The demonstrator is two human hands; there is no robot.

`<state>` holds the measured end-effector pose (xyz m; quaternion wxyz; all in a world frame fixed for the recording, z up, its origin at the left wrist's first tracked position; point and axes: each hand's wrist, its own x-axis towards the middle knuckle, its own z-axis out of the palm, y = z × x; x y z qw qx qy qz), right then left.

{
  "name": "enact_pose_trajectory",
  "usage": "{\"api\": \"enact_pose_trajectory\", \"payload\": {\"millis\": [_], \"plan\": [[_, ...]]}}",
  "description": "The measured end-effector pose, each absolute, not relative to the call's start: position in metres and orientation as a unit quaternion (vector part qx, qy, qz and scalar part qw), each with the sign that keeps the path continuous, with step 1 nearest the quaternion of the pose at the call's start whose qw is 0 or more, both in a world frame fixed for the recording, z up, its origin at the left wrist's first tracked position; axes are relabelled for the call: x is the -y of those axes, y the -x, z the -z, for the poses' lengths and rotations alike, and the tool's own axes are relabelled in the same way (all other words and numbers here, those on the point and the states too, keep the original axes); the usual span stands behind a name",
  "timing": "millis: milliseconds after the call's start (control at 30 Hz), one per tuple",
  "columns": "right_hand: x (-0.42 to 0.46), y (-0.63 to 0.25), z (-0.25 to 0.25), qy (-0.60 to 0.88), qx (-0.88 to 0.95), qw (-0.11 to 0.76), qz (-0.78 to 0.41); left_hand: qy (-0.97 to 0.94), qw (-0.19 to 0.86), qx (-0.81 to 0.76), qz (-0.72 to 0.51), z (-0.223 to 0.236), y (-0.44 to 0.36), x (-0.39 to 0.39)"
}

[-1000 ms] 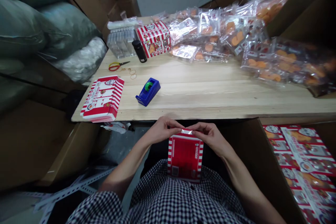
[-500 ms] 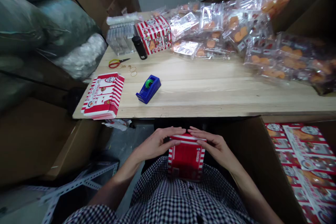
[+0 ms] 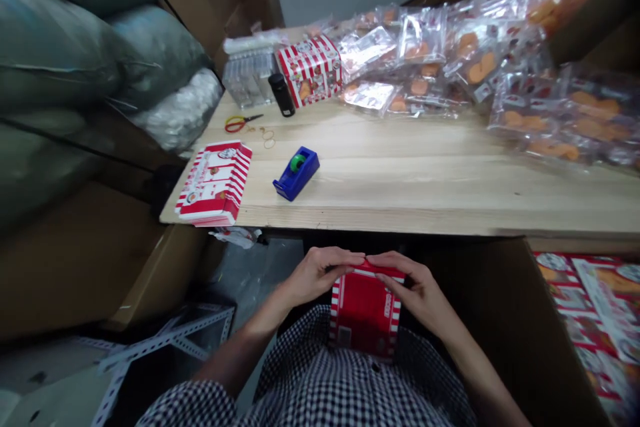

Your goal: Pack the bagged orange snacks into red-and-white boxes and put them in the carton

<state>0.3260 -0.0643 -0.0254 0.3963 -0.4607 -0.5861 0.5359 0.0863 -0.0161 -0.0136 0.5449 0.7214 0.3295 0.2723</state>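
Note:
A red cardboard box [image 3: 367, 313] with red-and-white striped edges stands upright against my lap, below the table's front edge. My left hand [image 3: 323, 273] grips its top left, fingers along the far side and thumb on the near face. From the other side, my right hand [image 3: 407, 280] pinches the top right edge the same way. The fingertips of both hands nearly meet at the middle of the top. The box's far side is hidden.
On the wooden table [image 3: 390, 180] are a blue tape dispenser [image 3: 297, 173], scissors [image 3: 243, 122], a stack of flat cartons [image 3: 215, 183], a black bottle [image 3: 281, 95], a striped box [image 3: 310, 70] and bagged orange pieces [image 3: 480, 67]. An open carton [image 3: 555, 320] holds printed boxes at right.
My fingers have drawn closer together along the box's top edge, and its top is now pressed flatter. The whole view has shifted, with the table appearing further right.

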Motion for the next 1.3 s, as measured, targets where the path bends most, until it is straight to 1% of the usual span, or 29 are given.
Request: {"api": "enact_pose_trajectory", "payload": {"millis": [67, 133, 200, 267, 300, 333, 433, 567, 667, 800, 933, 1100, 1200, 1300], "plan": [[0.058, -0.323, 0.029, 0.461, 0.590, 0.395, -0.533, -0.716, 0.553, -0.339, -0.257, 0.012, -0.083, 0.010], [0.054, -0.324, 0.035, 0.468, 0.587, 0.393, -0.531, -0.708, 0.526, -0.386, -0.270, 0.008, -0.072, -0.005], [0.053, -0.329, 0.042, 0.481, 0.582, 0.392, -0.526, -0.671, 0.437, -0.486, -0.350, 0.005, -0.052, -0.029], [0.053, -0.334, 0.046, 0.490, 0.579, 0.392, -0.521, -0.600, 0.311, -0.592, -0.438, 0.004, -0.027, -0.059], [0.054, -0.335, 0.047, 0.490, 0.578, 0.393, -0.520, -0.571, 0.268, -0.632, -0.450, 0.004, -0.016, -0.075], [0.054, -0.336, 0.047, 0.488, 0.580, 0.394, -0.520, -0.551, 0.262, -0.657, -0.443, 0.006, -0.005, -0.090], [0.056, -0.332, 0.041, 0.475, 0.586, 0.395, -0.524, -0.529, 0.339, -0.666, -0.402, 0.011, 0.013, -0.125], [0.060, -0.328, 0.034, 0.476, 0.583, 0.405, -0.518, -0.512, 0.437, -0.638, -0.375, 0.016, 0.016, -0.142], [0.063, -0.329, 0.033, 0.472, 0.584, 0.414, -0.515, -0.481, 0.475, -0.622, -0.396, 0.017, 0.015, -0.143], [0.063, -0.333, 0.035, 0.479, 0.586, 0.409, -0.509, -0.444, 0.497, -0.597, -0.445, 0.022, 0.021, -0.134], [0.060, -0.332, 0.038, 0.485, 0.590, 0.402, -0.504, -0.437, 0.491, -0.577, -0.484, 0.037, 0.024, -0.118], [0.055, -0.328, 0.035, 0.480, 0.596, 0.400, -0.505, -0.451, 0.422, -0.602, -0.507, 0.056, 0.022, -0.105], [0.055, -0.327, 0.029, 0.483, 0.591, 0.403, -0.504, -0.458, 0.370, -0.633, -0.502, 0.053, 0.020, -0.094], [0.059, -0.324, 0.022, 0.492, 0.581, 0.421, -0.493, -0.465, 0.340, -0.650, -0.496, 0.035, 0.002, -0.068]]}}
